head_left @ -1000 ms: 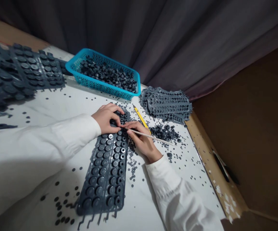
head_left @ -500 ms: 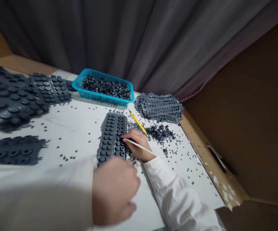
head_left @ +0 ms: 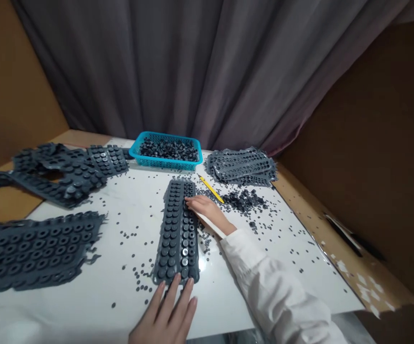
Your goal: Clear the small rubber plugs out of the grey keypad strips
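The rubber strip (head_left: 178, 234) is laid on the desk (head_left: 282, 277), the open left hand (head_left: 164, 315) just below it. The right hand (head_left: 205, 208) is rested on it, any hold on the stick (head_left: 210, 222) unclear. Pellets (head_left: 245, 200) may be scattered if it is jolted.

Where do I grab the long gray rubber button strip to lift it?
Use your fingers on the near short end of the rubber button strip, coming from your side, by your left hand. The strip lies flat and long, so that end is closest, and your right hand is resting on the far part.
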The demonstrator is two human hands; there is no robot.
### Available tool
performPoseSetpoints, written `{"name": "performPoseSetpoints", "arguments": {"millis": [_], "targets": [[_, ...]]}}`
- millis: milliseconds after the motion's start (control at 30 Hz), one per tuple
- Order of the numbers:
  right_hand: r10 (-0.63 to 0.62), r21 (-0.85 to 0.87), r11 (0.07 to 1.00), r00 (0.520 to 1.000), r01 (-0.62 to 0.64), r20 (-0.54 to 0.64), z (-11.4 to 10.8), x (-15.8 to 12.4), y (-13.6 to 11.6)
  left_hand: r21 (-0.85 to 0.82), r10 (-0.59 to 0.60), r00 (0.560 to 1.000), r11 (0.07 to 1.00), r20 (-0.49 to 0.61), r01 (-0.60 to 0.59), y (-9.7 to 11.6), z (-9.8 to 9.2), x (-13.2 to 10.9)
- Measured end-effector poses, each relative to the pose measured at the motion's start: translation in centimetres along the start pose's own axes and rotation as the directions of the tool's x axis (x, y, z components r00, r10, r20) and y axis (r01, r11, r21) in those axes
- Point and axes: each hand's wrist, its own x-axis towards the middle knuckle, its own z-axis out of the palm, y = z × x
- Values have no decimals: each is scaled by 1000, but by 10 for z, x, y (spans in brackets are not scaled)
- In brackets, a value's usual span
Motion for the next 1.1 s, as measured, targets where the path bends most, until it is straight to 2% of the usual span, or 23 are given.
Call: {"name": "performPoseSetpoints", "arguments": {"millis": [133, 233, 333, 400, 600, 733, 833, 933, 1033, 1100], "targets": [[115, 28, 993, 983, -112, -146, -5, 0, 2, 4, -18, 999, 1000, -35, 18, 3, 4, 0], [165, 93, 984, 967, -150, -193, -11, -9, -10, -2, -12, 998, 1000, -63, 12, 2, 5, 0], [161, 285, 951, 981, -123, -112, -12, -18, -27, -2, -2, 999, 1000, -43, 2, 2, 4, 0], [156, 341, 931, 986, -128, -58, -12, -21, -34, -11, -7, 1000, 1000, -26, 7, 2, 4, -1], [152, 359, 924, 988, -132, -28, -12, -20, -35, -10, 15, 1000, 1000, -14, -15, 0, 2, 0], [106, 243, 965, 994, -101, -9, -7, -21, -28, -10, 20, 1000, 1000, -22, -21, 0, 3, -2], [119, 121, 986, 993, -115, -26, -1, -19, -18, 3, 48, 998, 999, -42, -48, 0, 3, -3], [200, 91, 977, 973, -191, -112, -2, -18, -13, 8, 52, 999, 999, -11, -52, -1, 1, -2], [242, 176, 961, 955, -212, -169, -9, -20, -22, 0, 41, 999, 999, 13, -41, -1, -4, 1], [231, 299, 937, 963, -181, -141, -14, -24, -33, -2, 36, 999, 999, 4, -36, -1, -5, 2]]}}
